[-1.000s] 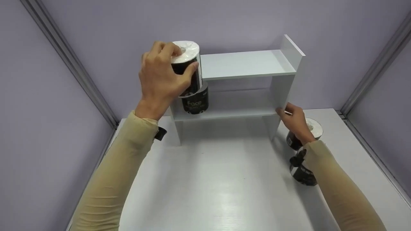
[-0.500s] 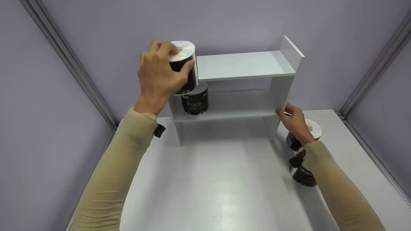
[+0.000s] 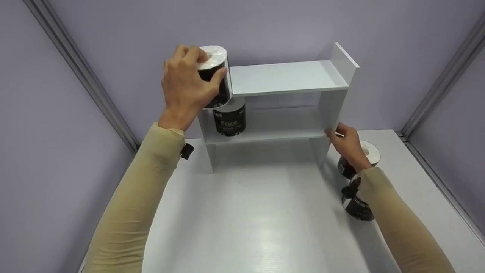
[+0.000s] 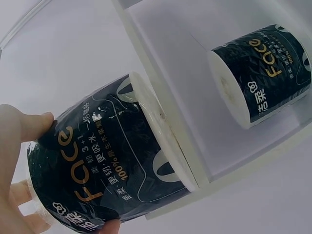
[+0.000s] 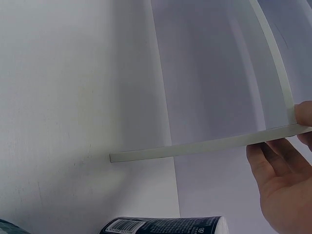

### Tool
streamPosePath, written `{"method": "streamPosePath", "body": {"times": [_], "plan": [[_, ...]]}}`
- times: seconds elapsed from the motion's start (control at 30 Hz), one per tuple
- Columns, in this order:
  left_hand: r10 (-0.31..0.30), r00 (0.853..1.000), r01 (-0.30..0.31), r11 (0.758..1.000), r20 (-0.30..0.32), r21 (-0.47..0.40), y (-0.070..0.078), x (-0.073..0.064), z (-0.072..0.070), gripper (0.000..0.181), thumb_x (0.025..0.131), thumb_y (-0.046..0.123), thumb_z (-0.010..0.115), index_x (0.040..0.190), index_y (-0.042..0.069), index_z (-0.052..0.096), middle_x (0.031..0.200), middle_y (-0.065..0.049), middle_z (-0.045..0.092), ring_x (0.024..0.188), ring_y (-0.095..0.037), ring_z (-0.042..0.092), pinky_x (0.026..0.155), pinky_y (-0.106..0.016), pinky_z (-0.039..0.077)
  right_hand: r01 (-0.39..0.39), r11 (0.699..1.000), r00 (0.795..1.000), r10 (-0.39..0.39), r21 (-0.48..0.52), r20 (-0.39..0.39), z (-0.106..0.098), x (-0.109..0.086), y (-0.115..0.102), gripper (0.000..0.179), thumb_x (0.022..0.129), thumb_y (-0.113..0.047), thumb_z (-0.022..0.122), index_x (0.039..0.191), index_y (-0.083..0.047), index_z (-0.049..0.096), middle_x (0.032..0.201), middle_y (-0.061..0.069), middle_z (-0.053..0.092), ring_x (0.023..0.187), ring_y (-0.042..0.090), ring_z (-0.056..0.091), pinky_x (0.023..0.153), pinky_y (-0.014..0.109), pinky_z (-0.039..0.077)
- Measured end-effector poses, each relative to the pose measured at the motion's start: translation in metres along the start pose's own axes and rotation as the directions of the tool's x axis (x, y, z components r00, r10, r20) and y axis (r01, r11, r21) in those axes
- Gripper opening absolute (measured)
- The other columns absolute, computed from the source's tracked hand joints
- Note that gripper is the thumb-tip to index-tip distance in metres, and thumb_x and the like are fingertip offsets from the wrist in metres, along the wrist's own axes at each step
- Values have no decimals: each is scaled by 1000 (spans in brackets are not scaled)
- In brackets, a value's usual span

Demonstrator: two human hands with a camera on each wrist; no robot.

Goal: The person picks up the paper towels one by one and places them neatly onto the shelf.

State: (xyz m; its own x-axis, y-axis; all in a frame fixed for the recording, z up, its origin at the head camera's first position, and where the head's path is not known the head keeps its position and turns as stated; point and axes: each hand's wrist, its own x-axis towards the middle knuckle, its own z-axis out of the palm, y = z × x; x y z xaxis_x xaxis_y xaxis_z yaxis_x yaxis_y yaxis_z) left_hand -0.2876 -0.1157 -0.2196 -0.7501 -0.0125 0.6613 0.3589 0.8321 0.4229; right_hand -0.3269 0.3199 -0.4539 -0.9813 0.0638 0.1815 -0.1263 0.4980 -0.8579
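Note:
My left hand (image 3: 187,81) grips a wrapped toilet roll (image 3: 219,91) with a black "Face" label, fingers over its white top end and thumb along its side. The roll stands upright at the left end of the top board of a white two-tier shelf (image 3: 288,77). In the left wrist view its lower end (image 4: 163,131) lies right at the shelf's edge. A second toilet roll (image 3: 230,123) stands on the middle board, directly below. My right hand (image 3: 348,146) pinches the front edge of the shelf's right side panel (image 5: 209,146), thumb inside and fingers outside.
Two more toilet rolls stand on the white table (image 3: 257,227) right of the shelf: a rear one (image 3: 373,151) and a front one (image 3: 358,208), both partly behind my right arm. Grey-lilac walls (image 3: 273,26) enclose the back and sides.
My left hand has shifted the roll slightly left and up, so more of the roll below shows. My right hand keeps its hold on the side panel.

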Motion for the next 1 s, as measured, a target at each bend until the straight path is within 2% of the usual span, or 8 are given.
{"method": "streamPosePath", "body": {"times": [0.33,1.0], "plan": [[2,1000,-2,1000,0,19,-1,3,5,50,90,50,81,116,8,71,125,-11,67,105,-38,60,87,-52,56,28,1000,1000,-28,5,5,1,-5,-1,55,110,-30,58,155,-1,53,154,26,57,141,45,57,118,57,47],[-8,1000,7,999,16,41,-1,13,15,51,90,51,81,118,9,71,125,-11,66,109,-36,59,88,-50,58,4,1000,1000,-4,14,-3,1,-5,-2,56,110,-31,58,157,-2,51,156,24,55,144,42,55,119,56,46]]}}
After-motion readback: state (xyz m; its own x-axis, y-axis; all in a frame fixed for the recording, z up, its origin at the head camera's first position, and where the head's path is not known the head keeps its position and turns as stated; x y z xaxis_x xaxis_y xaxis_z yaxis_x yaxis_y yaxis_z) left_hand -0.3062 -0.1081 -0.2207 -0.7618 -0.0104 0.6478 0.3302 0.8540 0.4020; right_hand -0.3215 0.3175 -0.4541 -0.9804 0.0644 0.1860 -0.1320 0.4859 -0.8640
